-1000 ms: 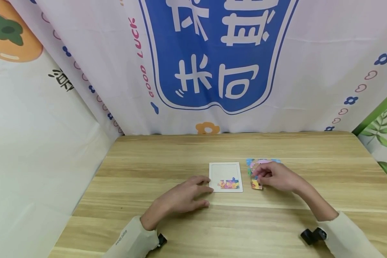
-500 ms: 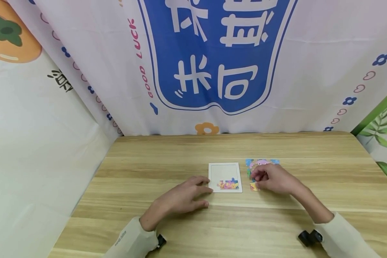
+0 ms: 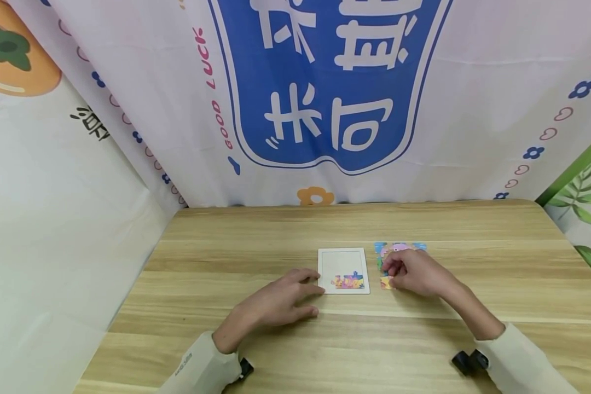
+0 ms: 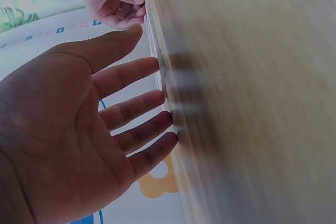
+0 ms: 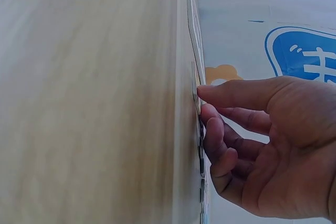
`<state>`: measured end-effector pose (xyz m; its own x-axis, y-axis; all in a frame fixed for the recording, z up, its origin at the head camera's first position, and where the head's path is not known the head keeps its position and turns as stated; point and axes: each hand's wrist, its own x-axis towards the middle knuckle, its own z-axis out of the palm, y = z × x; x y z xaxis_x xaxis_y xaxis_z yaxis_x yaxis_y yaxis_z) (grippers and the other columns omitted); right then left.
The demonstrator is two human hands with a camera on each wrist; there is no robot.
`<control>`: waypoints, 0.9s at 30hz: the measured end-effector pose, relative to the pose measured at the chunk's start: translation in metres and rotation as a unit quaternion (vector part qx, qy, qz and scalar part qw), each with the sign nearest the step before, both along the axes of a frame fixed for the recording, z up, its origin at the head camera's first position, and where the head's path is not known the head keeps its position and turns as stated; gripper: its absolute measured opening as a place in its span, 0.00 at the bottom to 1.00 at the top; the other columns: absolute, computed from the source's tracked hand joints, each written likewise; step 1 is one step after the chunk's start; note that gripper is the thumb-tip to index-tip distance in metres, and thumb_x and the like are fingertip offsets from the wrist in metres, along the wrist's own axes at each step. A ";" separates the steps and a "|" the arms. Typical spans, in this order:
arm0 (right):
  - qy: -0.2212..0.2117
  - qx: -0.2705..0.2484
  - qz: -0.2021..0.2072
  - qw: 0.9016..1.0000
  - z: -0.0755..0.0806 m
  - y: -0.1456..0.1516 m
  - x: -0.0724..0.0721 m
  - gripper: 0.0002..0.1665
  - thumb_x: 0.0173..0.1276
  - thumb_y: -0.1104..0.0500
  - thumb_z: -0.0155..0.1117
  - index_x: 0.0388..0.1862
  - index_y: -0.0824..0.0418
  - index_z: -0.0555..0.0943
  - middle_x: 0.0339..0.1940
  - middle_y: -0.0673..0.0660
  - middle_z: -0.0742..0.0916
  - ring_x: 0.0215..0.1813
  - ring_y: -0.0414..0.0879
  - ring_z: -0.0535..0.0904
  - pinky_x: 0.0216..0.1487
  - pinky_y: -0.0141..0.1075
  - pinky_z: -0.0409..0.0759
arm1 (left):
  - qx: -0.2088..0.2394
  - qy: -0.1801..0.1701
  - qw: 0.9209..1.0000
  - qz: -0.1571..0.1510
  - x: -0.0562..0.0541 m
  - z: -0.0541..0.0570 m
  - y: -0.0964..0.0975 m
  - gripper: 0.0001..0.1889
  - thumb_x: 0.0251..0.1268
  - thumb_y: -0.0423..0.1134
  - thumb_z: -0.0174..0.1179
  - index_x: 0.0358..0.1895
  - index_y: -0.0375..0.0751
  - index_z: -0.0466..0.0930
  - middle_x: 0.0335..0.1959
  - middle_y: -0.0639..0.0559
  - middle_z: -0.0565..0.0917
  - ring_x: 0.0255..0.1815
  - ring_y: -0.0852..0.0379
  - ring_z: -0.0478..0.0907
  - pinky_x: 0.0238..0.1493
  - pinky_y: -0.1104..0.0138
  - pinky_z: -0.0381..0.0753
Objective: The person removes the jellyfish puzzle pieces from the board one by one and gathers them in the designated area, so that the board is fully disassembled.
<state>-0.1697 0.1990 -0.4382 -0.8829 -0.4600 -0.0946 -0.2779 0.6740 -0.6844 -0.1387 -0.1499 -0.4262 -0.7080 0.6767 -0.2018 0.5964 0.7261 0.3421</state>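
A square white puzzle tray (image 3: 341, 261) lies on the table, with a few joined colourful jigsaw pieces (image 3: 349, 282) in its lower right part. My left hand (image 3: 287, 300) rests with fingers extended, its fingertips at the tray's left edge. Just right of the tray, my right hand (image 3: 420, 274) pinches a yellow puzzle piece (image 3: 386, 283) between thumb and index finger, low at the tabletop. Behind that hand lie more pieces (image 3: 399, 247) in pink, blue and green, partly covered by it. In the right wrist view, the thumb and fingers (image 5: 226, 94) meet at the thin piece edge.
The wooden table (image 3: 256, 241) ends at a white printed curtain (image 3: 473, 137) at the back. A white cloth (image 3: 79, 246) hangs along the left side. Black wrist cameras are strapped at both sleeves (image 3: 519, 358).
My right hand has shifted slightly left with the yellow piece, which now lies a little closer to the tray. My left hand stays at the tray's edge.
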 end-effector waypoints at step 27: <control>-0.009 -0.023 0.030 0.999 0.004 -0.041 -0.011 0.10 0.67 0.67 0.75 0.45 0.59 0.88 0.38 0.50 0.89 0.38 0.40 0.80 0.41 0.31 0.81 | -0.007 0.023 0.998 -0.052 -0.006 0.005 0.016 0.22 0.82 0.53 0.61 0.71 0.52 0.83 0.81 0.47 0.72 0.83 0.48 0.68 0.83 0.52 0.69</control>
<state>-0.1807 0.1583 -0.4342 -0.8517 -0.5166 -0.0881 -0.3046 0.6247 -0.7190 -0.1450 -0.1340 -0.4211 -0.6428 0.7446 -0.1796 0.6840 0.6636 0.3030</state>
